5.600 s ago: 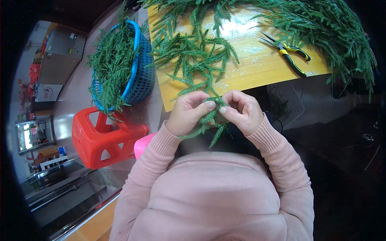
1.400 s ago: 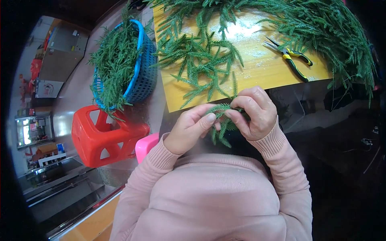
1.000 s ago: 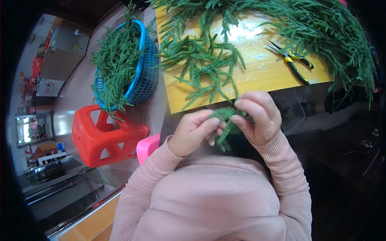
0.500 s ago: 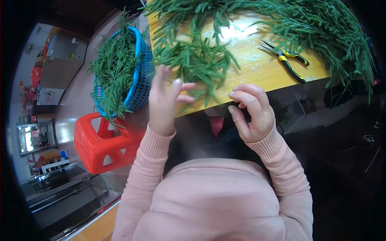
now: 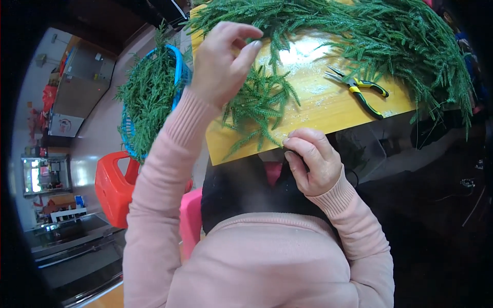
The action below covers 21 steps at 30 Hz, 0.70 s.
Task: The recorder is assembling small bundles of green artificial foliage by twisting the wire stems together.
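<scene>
My left hand (image 5: 223, 64) is raised over the table's left side, thumb and forefinger apart and nothing visible between them. Its fingertips are close to the far pile of green artificial pine branches (image 5: 303, 15). Below and right of it, a smaller bunch of green sprigs (image 5: 262, 100) lies on the yellow table (image 5: 313, 115). My right hand (image 5: 316, 161) is at the near table edge, thumb and fingers pinched together. Whatever may be in that pinch is hidden or too small to name. The sprigs' lower tips end just left of its fingertips.
Long-nose pliers (image 5: 359, 90) with yellow and black handles lie on the table's right side. A larger heap of branches (image 5: 416, 51) hangs over the right edge. Left of the table stand a blue basket (image 5: 179, 69) full of greenery and a red stool (image 5: 113, 187). White specks dot the tabletop.
My left hand has moved up and away from me, from the near table edge to the far branches. My right hand has dropped slightly, its fingertips closing together. The view has shifted a little.
</scene>
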Each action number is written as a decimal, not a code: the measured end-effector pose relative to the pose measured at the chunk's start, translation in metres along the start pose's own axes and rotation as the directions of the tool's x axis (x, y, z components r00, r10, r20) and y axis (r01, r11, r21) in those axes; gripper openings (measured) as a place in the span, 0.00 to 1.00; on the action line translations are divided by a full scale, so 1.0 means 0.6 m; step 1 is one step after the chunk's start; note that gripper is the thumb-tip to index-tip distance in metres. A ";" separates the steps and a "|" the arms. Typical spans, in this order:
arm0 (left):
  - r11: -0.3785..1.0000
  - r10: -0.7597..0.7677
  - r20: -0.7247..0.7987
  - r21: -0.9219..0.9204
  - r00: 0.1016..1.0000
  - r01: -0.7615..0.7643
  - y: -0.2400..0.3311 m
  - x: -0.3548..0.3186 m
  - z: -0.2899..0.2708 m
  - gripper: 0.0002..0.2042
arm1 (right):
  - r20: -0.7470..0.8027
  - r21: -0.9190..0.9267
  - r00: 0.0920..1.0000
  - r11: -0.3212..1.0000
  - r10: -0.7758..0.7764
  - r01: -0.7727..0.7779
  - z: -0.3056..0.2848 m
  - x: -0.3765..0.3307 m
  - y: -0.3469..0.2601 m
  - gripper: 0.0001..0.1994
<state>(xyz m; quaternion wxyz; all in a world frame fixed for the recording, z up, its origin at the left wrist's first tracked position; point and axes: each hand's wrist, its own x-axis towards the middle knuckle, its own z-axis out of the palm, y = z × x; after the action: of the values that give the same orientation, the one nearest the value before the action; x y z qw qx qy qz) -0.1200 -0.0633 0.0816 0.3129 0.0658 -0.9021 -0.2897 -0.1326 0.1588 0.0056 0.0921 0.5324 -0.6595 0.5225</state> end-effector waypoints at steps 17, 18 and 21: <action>0.803 -0.047 0.116 0.595 0.992 -0.031 -0.104 0.201 0.097 0.12 | 0.139 -0.108 0.985 0.988 -0.098 0.113 -0.021 0.013 0.005 0.13; 0.793 -0.050 0.111 0.608 0.993 -0.028 -0.112 0.205 0.104 0.14 | 0.140 -0.111 0.984 0.986 -0.107 0.123 -0.022 0.015 0.007 0.13; 0.781 -0.054 0.101 0.625 0.993 -0.021 -0.125 0.213 0.120 0.17 | 0.167 -0.098 0.984 0.992 -0.066 0.083 -0.024 0.017 0.009 0.13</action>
<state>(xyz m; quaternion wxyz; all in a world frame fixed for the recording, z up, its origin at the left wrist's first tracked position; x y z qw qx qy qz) -0.2694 -0.1288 0.0607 0.2191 0.1571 -0.9628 0.0193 -0.1476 0.1633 0.0155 0.0850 0.5922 -0.6708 0.4382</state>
